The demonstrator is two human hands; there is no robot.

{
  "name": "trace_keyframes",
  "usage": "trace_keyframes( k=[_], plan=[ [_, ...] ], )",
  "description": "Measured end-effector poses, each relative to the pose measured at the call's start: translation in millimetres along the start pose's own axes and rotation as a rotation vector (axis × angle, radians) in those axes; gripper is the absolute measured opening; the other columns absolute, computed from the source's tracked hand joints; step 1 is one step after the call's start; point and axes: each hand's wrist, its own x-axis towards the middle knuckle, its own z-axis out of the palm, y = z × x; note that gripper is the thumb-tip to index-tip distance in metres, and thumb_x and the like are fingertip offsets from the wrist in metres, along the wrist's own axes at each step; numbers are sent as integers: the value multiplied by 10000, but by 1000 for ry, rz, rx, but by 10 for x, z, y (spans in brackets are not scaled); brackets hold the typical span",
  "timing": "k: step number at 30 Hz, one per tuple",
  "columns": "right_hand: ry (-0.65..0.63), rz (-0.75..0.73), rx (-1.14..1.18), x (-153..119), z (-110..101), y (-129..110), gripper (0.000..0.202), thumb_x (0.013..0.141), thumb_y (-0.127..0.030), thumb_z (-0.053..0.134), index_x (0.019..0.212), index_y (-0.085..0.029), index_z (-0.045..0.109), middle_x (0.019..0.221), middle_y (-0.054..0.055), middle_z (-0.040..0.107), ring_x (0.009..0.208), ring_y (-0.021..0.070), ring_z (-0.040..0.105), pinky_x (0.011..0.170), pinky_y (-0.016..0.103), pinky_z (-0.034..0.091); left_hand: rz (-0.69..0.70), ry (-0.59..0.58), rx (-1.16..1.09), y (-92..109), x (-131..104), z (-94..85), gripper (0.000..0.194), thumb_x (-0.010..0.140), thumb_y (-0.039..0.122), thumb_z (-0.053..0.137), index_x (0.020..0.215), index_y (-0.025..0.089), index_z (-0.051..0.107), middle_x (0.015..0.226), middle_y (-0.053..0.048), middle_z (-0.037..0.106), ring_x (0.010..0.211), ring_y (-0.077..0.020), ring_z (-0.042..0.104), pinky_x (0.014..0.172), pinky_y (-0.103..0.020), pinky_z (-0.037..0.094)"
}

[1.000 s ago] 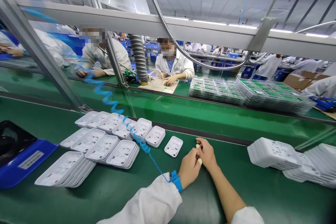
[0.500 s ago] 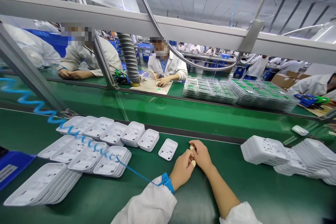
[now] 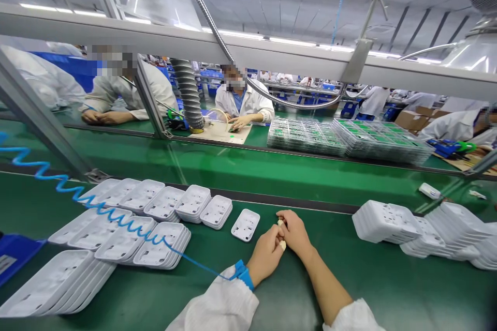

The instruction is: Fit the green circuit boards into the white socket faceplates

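My left hand (image 3: pixel 265 259) and my right hand (image 3: pixel 294 230) rest together on the green table mat (image 3: pixel 272 295), fingers closed and touching each other, with pale finger cots on some fingertips. Neither holds an object. A blue wrist strap (image 3: pixel 241 273) with a coiled blue cord (image 3: pixel 97 207) sits on my left wrist. A single white plastic shell (image 3: pixel 245 225) lies just left of my hands. Stacks of white shells (image 3: pixel 132 222) lie further left.
More stacked white shells (image 3: pixel 423 225) lie at the right. A green conveyor belt (image 3: pixel 272 170) runs beyond the mat. Across it, people in white coats sit by trays of green circuit boards (image 3: pixel 349 139). A blue bin (image 3: pixel 15 253) is at the left edge.
My hands stay joined in the same place. The view has swung a little to the right, so the shell stacks and blue bin sit further left in the picture.
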Motion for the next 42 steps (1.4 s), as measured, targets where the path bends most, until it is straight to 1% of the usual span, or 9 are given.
trace_keyframes(
  k=[15, 25, 32, 37, 42],
  plan=[
    [21, -14, -13, 0, 13, 5, 356, 719, -64, 404, 989, -212, 583, 884, 43, 598, 829, 171, 548, 759, 313, 455, 15, 2, 5, 22, -3, -8, 112, 740, 115, 420, 808, 198, 452, 736, 5, 520, 659, -137, 481, 632, -245, 366],
    [-2, -10, 3, 0, 10, 16, 358, 713, -68, 400, 997, -202, 572, 903, 48, 590, 845, 176, 539, 774, 318, 448, 9, 1, 6, 14, -1, -9, 115, 731, 110, 422, 803, 197, 448, 740, 5, 523, 655, -137, 481, 630, -248, 361],
    [4, -10, 9, -4, 11, 14, 356, 716, -69, 398, 997, -195, 576, 897, 46, 589, 838, 171, 538, 770, 312, 444, 11, 3, -1, -11, -3, 4, 108, 740, 116, 422, 808, 196, 447, 742, 7, 526, 658, -135, 484, 627, -246, 358],
    [-12, -6, 22, 4, 31, 44, 379, 697, -58, 396, 1006, -192, 571, 902, 44, 588, 842, 167, 532, 777, 307, 436, 4, -2, 7, 7, -8, -1, 105, 738, 114, 421, 806, 191, 442, 731, 10, 518, 646, -132, 474, 622, -245, 351],
    [-19, 2, 33, 5, 36, 58, 376, 710, -64, 388, 1015, -190, 568, 913, 49, 581, 860, 169, 526, 787, 305, 428, 6, 0, 3, 9, -10, -2, 113, 734, 111, 421, 813, 188, 448, 740, 10, 522, 651, -130, 474, 625, -242, 348]
  ],
)
